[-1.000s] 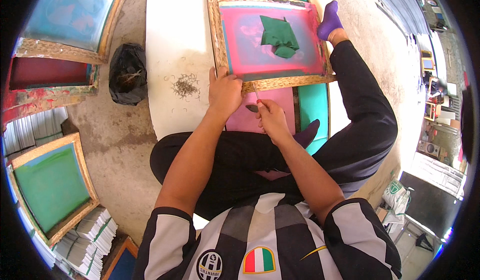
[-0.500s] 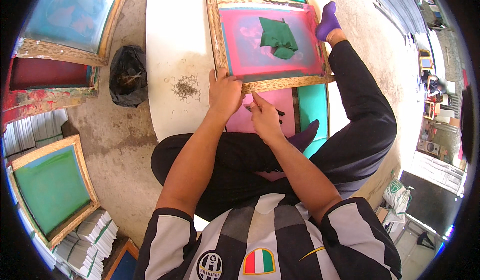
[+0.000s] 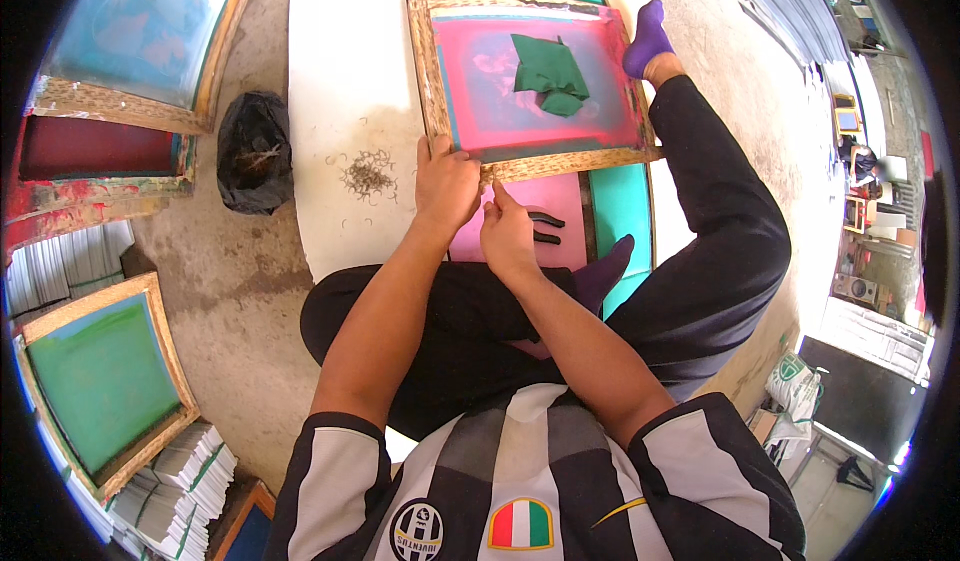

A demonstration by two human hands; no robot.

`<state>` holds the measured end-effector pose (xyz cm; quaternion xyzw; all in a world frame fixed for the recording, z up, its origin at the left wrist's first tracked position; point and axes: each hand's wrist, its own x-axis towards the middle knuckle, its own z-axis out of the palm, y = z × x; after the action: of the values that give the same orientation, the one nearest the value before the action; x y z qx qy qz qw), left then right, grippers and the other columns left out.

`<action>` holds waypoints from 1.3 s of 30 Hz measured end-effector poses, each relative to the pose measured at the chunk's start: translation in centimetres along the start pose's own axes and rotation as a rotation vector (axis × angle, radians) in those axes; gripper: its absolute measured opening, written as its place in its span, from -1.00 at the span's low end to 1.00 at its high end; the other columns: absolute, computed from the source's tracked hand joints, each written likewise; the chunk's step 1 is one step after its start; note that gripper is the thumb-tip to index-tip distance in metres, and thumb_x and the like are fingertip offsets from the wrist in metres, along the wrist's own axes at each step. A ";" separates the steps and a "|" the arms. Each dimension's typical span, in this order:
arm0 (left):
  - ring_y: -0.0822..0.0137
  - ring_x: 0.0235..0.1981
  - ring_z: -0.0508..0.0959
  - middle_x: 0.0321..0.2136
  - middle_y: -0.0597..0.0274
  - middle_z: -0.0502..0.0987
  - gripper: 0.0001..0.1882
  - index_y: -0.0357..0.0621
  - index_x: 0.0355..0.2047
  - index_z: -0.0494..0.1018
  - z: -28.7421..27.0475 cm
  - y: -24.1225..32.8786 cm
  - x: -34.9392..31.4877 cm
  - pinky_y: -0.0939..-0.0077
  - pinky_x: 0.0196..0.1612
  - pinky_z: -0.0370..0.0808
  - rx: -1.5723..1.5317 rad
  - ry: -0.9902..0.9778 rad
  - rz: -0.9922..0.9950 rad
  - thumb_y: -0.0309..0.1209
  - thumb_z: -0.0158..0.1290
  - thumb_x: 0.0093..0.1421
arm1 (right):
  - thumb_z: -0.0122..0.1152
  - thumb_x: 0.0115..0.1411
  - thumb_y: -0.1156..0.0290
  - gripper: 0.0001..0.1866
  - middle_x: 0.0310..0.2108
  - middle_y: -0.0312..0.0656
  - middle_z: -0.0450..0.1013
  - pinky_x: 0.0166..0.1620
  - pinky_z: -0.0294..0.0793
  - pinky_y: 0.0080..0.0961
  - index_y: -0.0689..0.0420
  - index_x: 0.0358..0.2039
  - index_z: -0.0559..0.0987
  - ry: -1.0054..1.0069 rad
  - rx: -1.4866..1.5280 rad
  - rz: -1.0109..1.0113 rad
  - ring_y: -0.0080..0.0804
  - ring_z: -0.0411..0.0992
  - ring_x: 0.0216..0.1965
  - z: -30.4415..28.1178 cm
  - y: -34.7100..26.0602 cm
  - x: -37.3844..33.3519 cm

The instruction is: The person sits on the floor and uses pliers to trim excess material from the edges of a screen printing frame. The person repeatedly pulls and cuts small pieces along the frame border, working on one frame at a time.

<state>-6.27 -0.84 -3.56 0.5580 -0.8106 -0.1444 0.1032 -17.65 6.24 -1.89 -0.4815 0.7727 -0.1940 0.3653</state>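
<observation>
A wooden screen-printing frame (image 3: 575, 166) lies flat across a pink panel (image 3: 562, 193) and a turquoise panel (image 3: 622, 206), just in front of the person, seemingly for easy reach. The left hand (image 3: 447, 186) bends over its near left corner, probably to steady it; whether that grip closes around the wood cannot be told. The right hand (image 3: 508, 236) is at the near rail, fingers curled, and whether its grip pinches anything is hidden. Black-handled pliers (image 3: 547, 238) lie just beside it, apparently kept handy. Coarse, streaky-grained rails border a taut-looking, pink-and-blue stained mesh (image 3: 480, 121), which bears a crumpled green cloth (image 3: 548, 69). Thin, wiry curls (image 3: 368, 175) form a loose heap on the smooth white counter (image 3: 340, 51)
</observation>
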 end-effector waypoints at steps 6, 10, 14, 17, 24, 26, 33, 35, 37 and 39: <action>0.13 0.08 0.44 -0.23 0.27 0.68 -0.77 0.00 -0.30 0.70 -0.5 0.1 -0.1 -0.17 0.34 0.14 -0.063 -0.002 -0.008 -0.24 0.32 0.03 | 0.08 0.38 0.52 -0.49 -0.37 -0.22 0.48 -0.30 0.41 -0.56 0.36 0.32 0.34 0.033 0.201 -0.080 -0.58 0.33 -0.38 0.9 3.0 0.3; 0.13 0.07 0.44 -0.23 0.27 0.68 -0.75 0.00 -0.29 0.70 -0.1 0.0 -0.2 -0.18 0.33 0.15 -0.050 0.029 -0.008 -0.26 0.33 -0.01 | 0.07 0.40 0.51 -0.49 -0.39 -0.25 0.47 -0.33 0.38 -0.60 0.31 0.33 0.34 0.044 0.230 -0.144 -0.62 0.31 -0.40 1.3 3.8 0.2; 0.13 0.07 0.44 -0.22 0.27 0.68 -0.75 0.00 -0.28 0.70 0.3 0.0 0.0 -0.17 0.32 0.16 -0.046 0.023 -0.003 -0.29 0.33 -0.01 | 0.08 0.41 0.49 -0.49 -0.42 -0.28 0.45 -0.35 0.36 -0.64 0.23 0.35 0.35 -0.045 0.478 0.012 -0.64 0.27 -0.43 1.2 5.2 0.6; 0.13 0.07 0.44 -0.22 0.26 0.68 -0.75 0.00 -0.27 0.71 0.0 -0.1 -0.2 -0.16 0.32 0.17 -0.060 0.015 -0.017 -0.29 0.32 -0.01 | 0.08 0.42 0.47 -0.49 -0.44 -0.29 0.43 -0.37 0.36 -0.64 0.20 0.36 0.35 -0.119 0.547 0.183 -0.64 0.26 -0.46 -0.5 2.3 -0.6; 0.14 0.13 0.42 -0.16 0.29 0.68 -0.73 0.03 -0.24 0.71 0.0 0.1 -0.2 -0.13 0.35 0.15 -0.065 -0.003 -0.037 -0.27 0.33 0.01 | 0.08 0.41 0.46 -0.50 -0.42 -0.29 0.42 -0.36 0.41 -0.60 0.23 0.34 0.37 0.051 0.181 -0.176 -0.63 0.30 -0.47 0.8 4.7 0.3; 0.15 0.15 0.40 -0.15 0.30 0.68 -0.71 0.04 -0.22 0.71 -0.2 0.1 -0.2 -0.13 0.36 0.13 -0.052 -0.025 -0.046 -0.27 0.33 0.01 | 0.09 0.41 0.47 -0.51 -0.40 -0.29 0.42 -0.35 0.42 -0.59 0.25 0.33 0.38 0.000 0.207 -0.054 -0.62 0.31 -0.46 0.1 3.9 0.0; 0.17 0.14 0.40 -0.16 0.31 0.68 -0.69 0.04 -0.19 0.70 -0.6 0.3 -0.1 -0.11 0.36 0.13 -0.068 -0.051 -0.056 -0.27 0.35 0.01 | 0.10 0.40 0.47 -0.50 -0.34 -0.15 0.51 -0.27 0.47 -0.52 0.27 0.32 0.37 0.039 0.127 -0.172 -0.51 0.39 -0.41 -0.1 4.2 -0.1; 0.17 0.13 0.40 -0.17 0.31 0.68 -0.69 0.04 -0.20 0.71 -0.6 0.2 -0.1 -0.11 0.36 0.14 -0.064 -0.047 -0.050 -0.26 0.35 0.00 | 0.10 0.39 0.47 -0.50 -0.32 -0.10 0.52 -0.24 0.47 -0.51 0.30 0.31 0.37 0.033 0.102 -0.173 -0.50 0.40 -0.39 -0.2 3.5 0.0; 0.17 0.12 0.41 -0.17 0.31 0.68 -0.69 0.04 -0.21 0.71 -0.6 0.1 -0.1 -0.11 0.35 0.14 -0.056 -0.051 -0.046 -0.25 0.35 0.00 | 0.09 0.38 0.43 -0.49 -0.12 0.20 0.51 -0.03 0.49 -0.30 0.23 0.32 0.37 -0.020 0.143 -0.103 -0.10 0.50 -0.11 -0.3 3.1 0.0; 0.17 0.11 0.41 -0.17 0.31 0.68 -0.69 0.04 -0.21 0.71 -0.6 0.2 -0.1 -0.12 0.34 0.15 -0.047 -0.048 -0.043 -0.25 0.36 -0.01 | 0.08 0.39 0.44 -0.49 -0.15 0.18 0.49 -0.05 0.48 -0.31 0.24 0.32 0.36 -0.025 0.156 -0.100 -0.12 0.49 -0.12 -0.2 3.2 0.1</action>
<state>-6.20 -0.71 -2.93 0.5691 -0.7970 -0.1793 0.0936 -19.77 7.57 -3.89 -0.4921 0.7255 -0.2657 0.4011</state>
